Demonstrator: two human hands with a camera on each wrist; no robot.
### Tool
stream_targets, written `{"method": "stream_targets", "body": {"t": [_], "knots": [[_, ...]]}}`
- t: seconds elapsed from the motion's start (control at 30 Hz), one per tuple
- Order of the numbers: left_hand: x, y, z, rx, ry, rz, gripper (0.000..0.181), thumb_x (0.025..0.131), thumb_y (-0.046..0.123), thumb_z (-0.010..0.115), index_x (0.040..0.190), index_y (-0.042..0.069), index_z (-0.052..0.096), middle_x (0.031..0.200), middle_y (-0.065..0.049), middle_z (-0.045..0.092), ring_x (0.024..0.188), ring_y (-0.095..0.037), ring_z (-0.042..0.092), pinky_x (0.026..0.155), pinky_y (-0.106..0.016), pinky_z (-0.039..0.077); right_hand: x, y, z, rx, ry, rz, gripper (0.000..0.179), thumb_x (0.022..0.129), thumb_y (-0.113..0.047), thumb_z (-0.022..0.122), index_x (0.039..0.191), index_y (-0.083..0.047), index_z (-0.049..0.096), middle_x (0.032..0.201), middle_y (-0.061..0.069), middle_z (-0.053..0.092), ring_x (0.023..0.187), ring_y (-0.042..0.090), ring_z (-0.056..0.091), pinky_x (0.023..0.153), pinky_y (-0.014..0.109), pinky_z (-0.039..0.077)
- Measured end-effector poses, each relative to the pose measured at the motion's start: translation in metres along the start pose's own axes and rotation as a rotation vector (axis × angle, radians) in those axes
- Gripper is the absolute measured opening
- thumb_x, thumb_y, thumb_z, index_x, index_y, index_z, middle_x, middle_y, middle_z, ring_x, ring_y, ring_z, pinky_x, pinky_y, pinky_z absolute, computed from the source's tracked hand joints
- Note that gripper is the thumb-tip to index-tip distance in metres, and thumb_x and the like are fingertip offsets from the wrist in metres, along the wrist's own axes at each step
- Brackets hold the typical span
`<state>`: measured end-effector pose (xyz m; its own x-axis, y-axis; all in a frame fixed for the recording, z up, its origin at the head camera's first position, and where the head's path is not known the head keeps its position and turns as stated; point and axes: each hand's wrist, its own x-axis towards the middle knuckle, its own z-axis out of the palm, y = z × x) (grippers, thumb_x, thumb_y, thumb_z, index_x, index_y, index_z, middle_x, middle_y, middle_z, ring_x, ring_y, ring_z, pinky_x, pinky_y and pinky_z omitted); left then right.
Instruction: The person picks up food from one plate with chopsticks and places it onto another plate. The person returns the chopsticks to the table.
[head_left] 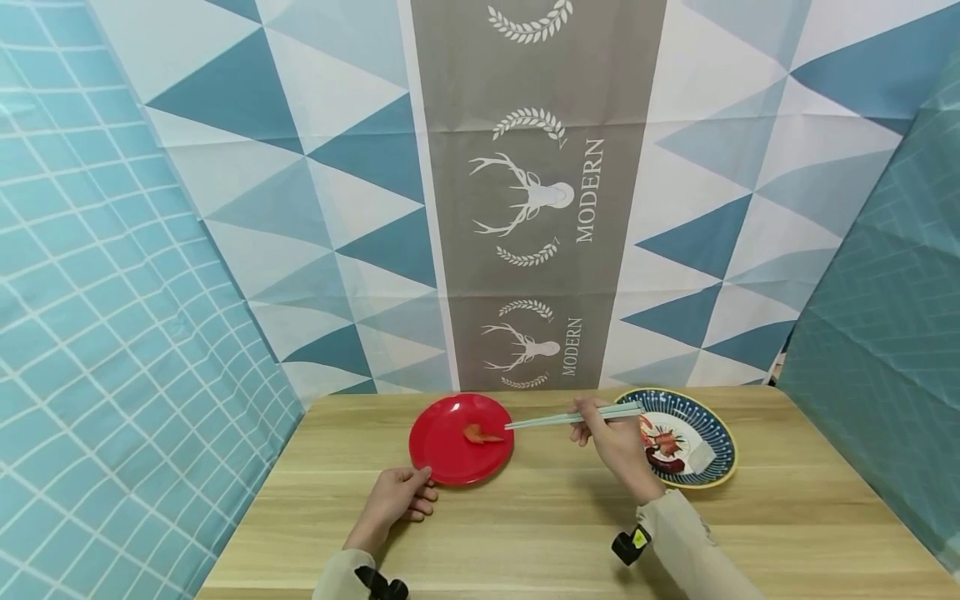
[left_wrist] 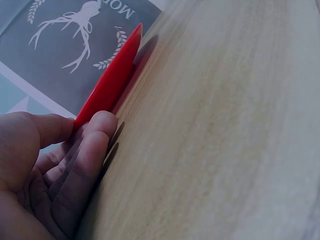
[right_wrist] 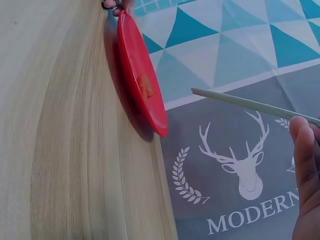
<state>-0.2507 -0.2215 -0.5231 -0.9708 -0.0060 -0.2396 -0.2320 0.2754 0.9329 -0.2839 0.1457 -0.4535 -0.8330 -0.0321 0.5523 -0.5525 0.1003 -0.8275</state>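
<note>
With thumb and fingers, my left hand (head_left: 396, 502) pinches the near-left rim of a round red plate (head_left: 438, 433). In the left wrist view the thumb lies over the rim of the plate (left_wrist: 112, 80) and the fingers are at its underside. A small orange piece of food (head_left: 474, 434) lies on the plate, seen also as an orange lump (right_wrist: 144, 85) in the right wrist view. My right hand (head_left: 611, 437) grips a pair of pale green chopsticks (head_left: 555, 419). Their tips point left, close together at the plate's right edge, with nothing between them.
Right of the right hand stands an oval dish (head_left: 726, 437) with a blue patterned border and yellow rim, holding red, dark and whitish pieces. The wooden table (head_left: 525, 542) meets a patterned cloth backdrop (head_left: 360, 208) at its far edge. Blue cloths hang on both sides.
</note>
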Motion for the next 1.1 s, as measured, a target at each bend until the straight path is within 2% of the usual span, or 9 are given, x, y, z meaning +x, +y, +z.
{"method": "stream_targets", "body": {"t": [0.1,0.17,0.3,0.4,0.57,0.83,0.97,1.1], "knots": [[0.000,0.000,0.001,-0.005,-0.009,0.008,0.044,0.107,0.037,0.057,0.101,-0.003,0.072,0.079,-0.004,0.074,0.063,-0.012,0.071,0.059,-0.028,0.060,-0.003,-0.001,-0.001,0.014,0.011,-0.025,0.019,0.103,0.000,0.057,0.094,0.006,0.073,0.064,0.021,0.067,0.050,0.023,0.065,0.046,0.030,0.055],[0.000,0.000,0.001,-0.008,-0.020,0.012,0.044,0.107,0.037,0.057,0.101,-0.003,0.073,0.079,-0.004,0.074,0.063,-0.012,0.071,0.058,-0.028,0.060,-0.005,-0.003,-0.001,0.030,0.022,-0.042,0.018,0.102,0.000,0.060,0.092,0.005,0.074,0.062,0.014,0.068,0.049,0.021,0.065,0.046,0.030,0.055],[0.000,-0.003,0.002,-0.015,-0.026,0.006,0.044,0.106,0.039,0.057,0.100,-0.003,0.073,0.079,-0.003,0.074,0.062,-0.012,0.071,0.058,-0.028,0.060,-0.009,-0.007,-0.002,0.042,0.006,-0.077,0.020,0.102,0.003,0.058,0.091,0.006,0.074,0.061,0.016,0.068,0.049,0.024,0.065,0.046,0.030,0.055],[-0.002,-0.005,0.002,-0.017,-0.022,0.000,0.045,0.106,0.039,0.058,0.101,-0.003,0.072,0.079,-0.004,0.074,0.062,-0.012,0.071,0.058,-0.028,0.060,-0.012,-0.008,-0.003,0.045,-0.010,-0.087,0.023,0.103,0.005,0.054,0.093,0.008,0.073,0.064,0.025,0.067,0.051,0.024,0.065,0.047,0.029,0.055],[-0.003,-0.005,0.002,-0.019,-0.012,0.001,0.044,0.106,0.038,0.057,0.101,-0.004,0.072,0.078,-0.003,0.074,0.062,-0.012,0.071,0.058,-0.028,0.060,-0.015,-0.010,-0.004,0.042,-0.024,-0.100,0.025,0.106,0.001,0.051,0.097,0.007,0.074,0.066,0.021,0.067,0.053,0.019,0.065,0.047,0.029,0.054],[-0.002,0.001,0.000,-0.023,-0.008,0.019,0.045,0.106,0.038,0.058,0.101,-0.004,0.072,0.079,-0.004,0.074,0.062,-0.012,0.070,0.058,-0.027,0.060,-0.015,-0.017,-0.009,0.072,-0.060,-0.107,0.027,0.107,0.000,0.050,0.096,0.012,0.072,0.066,0.022,0.068,0.054,0.017,0.067,0.045,0.030,0.053],[-0.001,0.003,0.000,-0.017,-0.009,0.028,0.044,0.106,0.037,0.058,0.101,-0.004,0.072,0.079,-0.004,0.074,0.063,-0.011,0.070,0.057,-0.027,0.060,-0.016,-0.019,-0.013,0.047,-0.059,-0.114,0.029,0.107,0.001,0.048,0.096,0.011,0.072,0.066,0.019,0.070,0.055,0.014,0.069,0.044,0.030,0.053],[0.001,0.002,0.001,-0.010,-0.008,0.038,0.042,0.107,0.035,0.057,0.101,-0.004,0.072,0.079,-0.003,0.074,0.062,-0.011,0.070,0.057,-0.027,0.060,-0.018,-0.018,-0.018,0.018,-0.074,-0.080,0.030,0.108,-0.001,0.046,0.100,0.009,0.073,0.069,0.020,0.072,0.057,0.014,0.070,0.044,0.031,0.054]]}}
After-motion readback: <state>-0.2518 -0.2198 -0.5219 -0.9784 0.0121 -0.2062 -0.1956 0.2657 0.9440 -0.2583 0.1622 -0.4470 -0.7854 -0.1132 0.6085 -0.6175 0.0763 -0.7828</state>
